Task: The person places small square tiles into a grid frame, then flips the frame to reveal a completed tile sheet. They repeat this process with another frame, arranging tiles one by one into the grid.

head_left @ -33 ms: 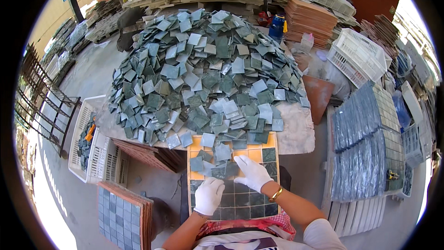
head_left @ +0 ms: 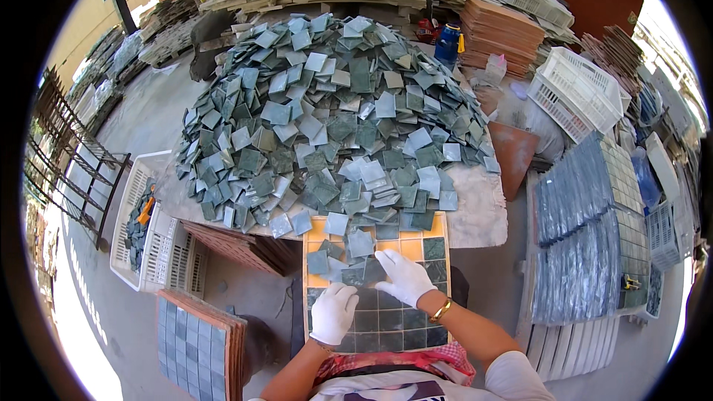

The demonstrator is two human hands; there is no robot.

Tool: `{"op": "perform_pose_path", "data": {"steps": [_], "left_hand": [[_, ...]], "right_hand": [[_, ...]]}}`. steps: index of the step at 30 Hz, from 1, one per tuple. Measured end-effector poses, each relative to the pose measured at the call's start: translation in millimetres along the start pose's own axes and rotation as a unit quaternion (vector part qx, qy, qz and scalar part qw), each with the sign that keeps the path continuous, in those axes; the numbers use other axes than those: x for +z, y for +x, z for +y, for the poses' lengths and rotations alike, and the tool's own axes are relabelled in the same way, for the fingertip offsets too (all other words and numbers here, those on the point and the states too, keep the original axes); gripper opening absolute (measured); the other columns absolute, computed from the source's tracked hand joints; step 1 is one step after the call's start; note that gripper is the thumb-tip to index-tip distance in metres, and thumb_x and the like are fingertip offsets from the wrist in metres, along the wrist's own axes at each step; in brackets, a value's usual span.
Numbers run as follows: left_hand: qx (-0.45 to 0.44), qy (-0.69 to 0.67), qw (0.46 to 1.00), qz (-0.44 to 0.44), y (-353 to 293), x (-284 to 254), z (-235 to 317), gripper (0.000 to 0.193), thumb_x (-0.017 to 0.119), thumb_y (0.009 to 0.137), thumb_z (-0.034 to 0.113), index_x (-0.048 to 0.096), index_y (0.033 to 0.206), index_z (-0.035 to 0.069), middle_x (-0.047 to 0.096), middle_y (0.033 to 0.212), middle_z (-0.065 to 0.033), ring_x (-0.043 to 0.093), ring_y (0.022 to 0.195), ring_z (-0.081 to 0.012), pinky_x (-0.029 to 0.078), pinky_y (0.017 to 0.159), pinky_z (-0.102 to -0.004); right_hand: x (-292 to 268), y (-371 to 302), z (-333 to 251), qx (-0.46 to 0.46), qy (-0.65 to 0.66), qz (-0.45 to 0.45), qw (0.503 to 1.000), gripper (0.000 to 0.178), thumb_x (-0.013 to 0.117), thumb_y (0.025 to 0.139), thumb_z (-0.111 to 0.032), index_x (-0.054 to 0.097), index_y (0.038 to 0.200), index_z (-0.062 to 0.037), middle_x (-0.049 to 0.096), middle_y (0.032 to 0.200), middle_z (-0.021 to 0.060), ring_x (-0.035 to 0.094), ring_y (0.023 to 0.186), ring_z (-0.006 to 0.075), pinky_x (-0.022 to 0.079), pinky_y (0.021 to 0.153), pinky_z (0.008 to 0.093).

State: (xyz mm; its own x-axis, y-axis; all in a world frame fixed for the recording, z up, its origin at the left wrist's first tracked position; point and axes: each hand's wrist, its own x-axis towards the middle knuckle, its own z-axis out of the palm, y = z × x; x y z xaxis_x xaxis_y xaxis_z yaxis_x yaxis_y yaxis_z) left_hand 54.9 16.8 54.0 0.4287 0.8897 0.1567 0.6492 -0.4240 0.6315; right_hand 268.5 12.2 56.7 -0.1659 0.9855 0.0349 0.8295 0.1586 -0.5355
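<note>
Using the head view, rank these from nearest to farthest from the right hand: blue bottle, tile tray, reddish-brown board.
From the right hand:
1. Tile tray: directly beneath the hand.
2. Reddish-brown board: ahead and to the right, beside the table's right edge.
3. Blue bottle: far ahead, beyond the tile heap's right side.

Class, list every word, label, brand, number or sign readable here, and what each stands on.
White shirt: lettering by a dark print, cut off by the picture's lower edge; no whole word reads.
Blue jug: any marking is too small to read.
No other readable text.
</note>
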Motion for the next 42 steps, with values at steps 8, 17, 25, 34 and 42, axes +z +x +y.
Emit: {"op": "perform_pose_path", "data": {"steps": [8,17,25,34,42], "left_hand": [[0.028,0.096,0.994,-0.038,26.9,-1.0,-3.2,0.053,0.073,0.073,0.013,0.051,0.121,0.004,0.053,0.115,-0.0138,0.056,0.098,-0.0343,0.049,0.080,-0.0435],[0.088,0.110,0.987,-0.077,34.7,-0.7,-16.1,0.044,0.069,0.078,0.014,0.052,0.116,0.004,0.054,0.103,-0.0121,0.059,0.093,-0.0314,0.051,0.076,-0.0410],[0.119,0.069,0.990,0.004,46.5,11.6,-5.5,0.026,0.059,0.083,0.010,0.056,0.109,0.007,0.058,0.095,-0.0119,0.061,0.084,-0.0311,0.051,0.073,-0.0407],[0.081,-0.147,0.986,-0.009,38.7,1.2,-0.1,0.018,0.063,0.080,0.002,0.064,0.098,0.002,0.061,0.094,-0.0159,0.061,0.086,-0.0337,0.049,0.076,-0.0392],[0.081,0.104,0.991,-0.013,38.9,8.9,-4.7,0.057,0.077,0.071,0.022,0.052,0.119,0.005,0.054,0.111,-0.0128,0.057,0.096,-0.0319,0.050,0.079,-0.0397]], "right_hand": [[-37.7,10.0,16.1,0.031,-0.093,0.018,0.995,0.047,0.067,0.078,-0.019,0.051,0.119,-0.0036,0.054,0.115,0.0160,0.058,0.103,0.0338,0.051,0.086,0.0431],[-40.6,6.9,52.1,0.024,-0.110,-0.026,0.993,0.040,0.067,0.078,-0.011,0.053,0.115,-0.0024,0.052,0.113,0.0150,0.056,0.105,0.0350,0.049,0.089,0.0419],[-51.4,5.2,55.3,0.004,-0.054,-0.068,0.996,0.040,0.060,0.085,-0.018,0.055,0.122,-0.0035,0.055,0.116,0.0160,0.058,0.104,0.0341,0.048,0.092,0.0409],[9.8,0.3,-17.7,-0.022,0.061,-0.039,0.997,0.039,0.062,0.086,-0.022,0.051,0.122,-0.0115,0.062,0.109,0.0139,0.062,0.099,0.0335,0.051,0.084,0.0414],[-23.3,11.0,26.1,0.042,0.117,0.074,0.989,0.015,0.058,0.089,-0.020,0.064,0.097,-0.0080,0.066,0.093,0.0135,0.062,0.089,0.0335,0.049,0.079,0.0419]]}}
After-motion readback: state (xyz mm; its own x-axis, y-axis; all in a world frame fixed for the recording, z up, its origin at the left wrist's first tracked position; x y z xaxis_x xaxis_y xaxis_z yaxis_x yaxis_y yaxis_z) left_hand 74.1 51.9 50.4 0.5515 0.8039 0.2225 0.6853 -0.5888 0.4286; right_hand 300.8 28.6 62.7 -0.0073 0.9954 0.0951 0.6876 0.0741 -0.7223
